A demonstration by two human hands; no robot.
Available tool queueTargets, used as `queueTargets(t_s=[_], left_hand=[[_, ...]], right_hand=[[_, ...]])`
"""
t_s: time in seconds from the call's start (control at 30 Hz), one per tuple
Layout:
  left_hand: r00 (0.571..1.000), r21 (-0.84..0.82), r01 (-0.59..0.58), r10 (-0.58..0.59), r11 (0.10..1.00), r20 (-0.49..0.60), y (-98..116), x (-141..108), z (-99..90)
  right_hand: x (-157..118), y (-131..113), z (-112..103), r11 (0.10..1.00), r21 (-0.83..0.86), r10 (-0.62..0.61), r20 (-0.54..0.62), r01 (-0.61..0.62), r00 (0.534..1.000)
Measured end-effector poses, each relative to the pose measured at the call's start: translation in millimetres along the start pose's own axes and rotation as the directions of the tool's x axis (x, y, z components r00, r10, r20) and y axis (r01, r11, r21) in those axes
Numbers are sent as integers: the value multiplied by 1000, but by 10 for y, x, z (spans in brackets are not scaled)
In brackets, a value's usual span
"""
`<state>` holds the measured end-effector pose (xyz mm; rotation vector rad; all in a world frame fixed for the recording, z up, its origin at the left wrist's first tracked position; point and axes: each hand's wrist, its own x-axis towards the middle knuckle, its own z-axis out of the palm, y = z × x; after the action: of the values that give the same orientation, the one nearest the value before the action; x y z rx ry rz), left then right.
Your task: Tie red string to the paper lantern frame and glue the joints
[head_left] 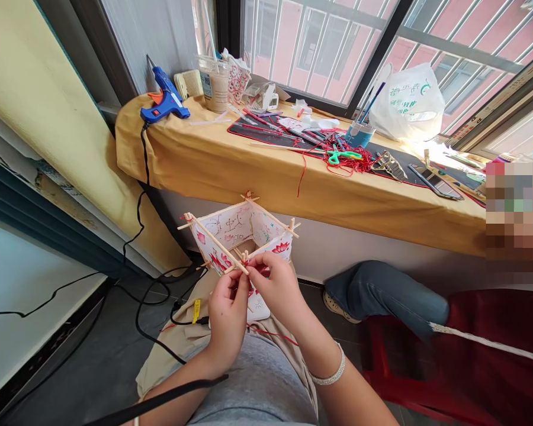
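A box-shaped paper lantern (224,254) with a frame of crossed wooden sticks rests over my lap. Its white paper sides carry red flowers and dark handwriting, and red string (249,195) binds the stick corners. At the near corner, my left hand (230,302) pinches the sticks from the left. My right hand (279,285) closes on the same corner, fingertips beside the red string there; whether it grips string too is hidden. A loose red string (275,336) trails across my lap beneath the hands. Below the lantern lies a white object (260,309), partly covered.
On the cloth-covered ledge (195,160) lie a blue glue gun (165,97), a drink cup (214,86), green scissors (342,155), tangled red string (359,163), a phone (435,180) and a plastic bag (406,103). Black cables (142,319) cross the floor; another person's leg (386,296) is at right.
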<state>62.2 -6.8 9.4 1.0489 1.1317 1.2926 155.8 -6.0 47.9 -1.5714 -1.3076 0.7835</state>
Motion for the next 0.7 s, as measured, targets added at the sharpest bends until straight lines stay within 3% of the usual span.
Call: queueTargets(t_s=[0.13,0.37,0.7], left_hand=[[996,-52,81,-79,995,27,58,0,-12],[964,-286,263,-266,922,28,192,20,16],[937,-405,333,-346,852,44,276,10,46]], right_hand=[[31,31,-44,997,22,-74,56,73,996],[-17,37,-46,988,26,-154,27,154,988],[-116,67,13,968,5,-249,-71,250,966]])
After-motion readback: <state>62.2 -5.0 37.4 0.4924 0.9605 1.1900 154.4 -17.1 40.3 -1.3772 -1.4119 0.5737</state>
